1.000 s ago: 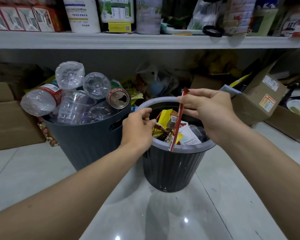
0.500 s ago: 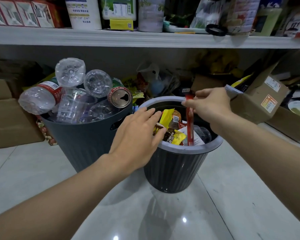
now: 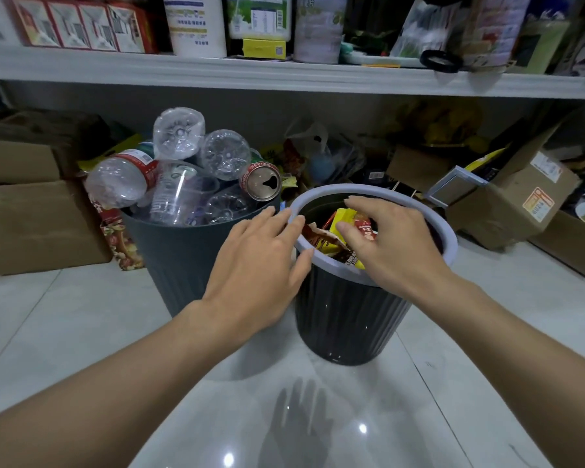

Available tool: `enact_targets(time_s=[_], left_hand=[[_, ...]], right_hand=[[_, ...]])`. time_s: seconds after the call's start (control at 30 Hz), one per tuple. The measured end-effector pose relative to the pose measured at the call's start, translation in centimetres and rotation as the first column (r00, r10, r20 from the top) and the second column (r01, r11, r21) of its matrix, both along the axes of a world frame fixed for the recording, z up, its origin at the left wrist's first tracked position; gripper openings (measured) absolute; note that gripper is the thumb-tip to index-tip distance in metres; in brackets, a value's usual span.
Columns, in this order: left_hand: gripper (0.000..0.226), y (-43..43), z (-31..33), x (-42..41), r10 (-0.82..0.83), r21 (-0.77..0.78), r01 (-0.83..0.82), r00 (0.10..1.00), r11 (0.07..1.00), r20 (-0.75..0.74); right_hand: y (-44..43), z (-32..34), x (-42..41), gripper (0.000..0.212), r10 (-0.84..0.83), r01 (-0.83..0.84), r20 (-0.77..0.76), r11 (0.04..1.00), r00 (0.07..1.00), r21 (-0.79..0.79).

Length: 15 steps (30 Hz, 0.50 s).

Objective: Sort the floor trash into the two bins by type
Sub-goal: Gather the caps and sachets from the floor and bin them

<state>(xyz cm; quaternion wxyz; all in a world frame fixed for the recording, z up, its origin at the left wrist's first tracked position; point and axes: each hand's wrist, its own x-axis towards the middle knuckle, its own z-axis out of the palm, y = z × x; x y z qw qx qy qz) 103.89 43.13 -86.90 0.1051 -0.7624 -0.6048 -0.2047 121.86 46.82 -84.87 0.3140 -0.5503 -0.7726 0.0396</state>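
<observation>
Two dark ribbed bins stand side by side on the floor. The larger left bin (image 3: pixel 183 265) is heaped with clear plastic bottles (image 3: pixel 179 133), a plastic cup and a drink can (image 3: pixel 260 184). The smaller right bin (image 3: pixel 345 325) has a pale grey rim and holds crumpled snack wrappers (image 3: pixel 325 238) in yellow, red and brown. My left hand (image 3: pixel 260 261) lies with straight fingers against the near-left rim of the small bin. My right hand (image 3: pixel 385 241) is spread over the bin's mouth, fingers pressing down on the wrappers. The red wrapper is mostly hidden beneath it.
A white shelf (image 3: pixel 284 76) packed with boxes and tubs runs overhead. Cardboard boxes sit at the left (image 3: pixel 31 224) and right (image 3: pixel 520 204), with bags and clutter behind the bins. A printed snack bag (image 3: pixel 119 238) leans beside the large bin. Glossy pale tiles (image 3: pixel 81 332) cover the floor.
My right hand stopped pinching the long red wrapper upright and dropped flat onto the wrappers in the small bin. My left hand opened and slid to the rim's edge.
</observation>
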Motion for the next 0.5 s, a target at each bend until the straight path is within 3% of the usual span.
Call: enact_targets(time_s=[0.13, 0.5], left_hand=[[0.059, -2.1, 0.5, -2.0, 0.045, 0.038, -0.041, 0.993, 0.998, -0.112], [0.06, -9.9, 1.7, -11.9, 0.189, 0.085, -0.178, 0.972, 0.98, -0.14]], right_hand=[[-2.6, 0.2, -1.7, 0.051, 0.011, -0.013, 0.097, 1.0, 0.995, 0.02], [-9.6, 0.4, -11.6, 0.056, 0.182, -0.2, 0.229, 0.978, 0.956, 0.059]])
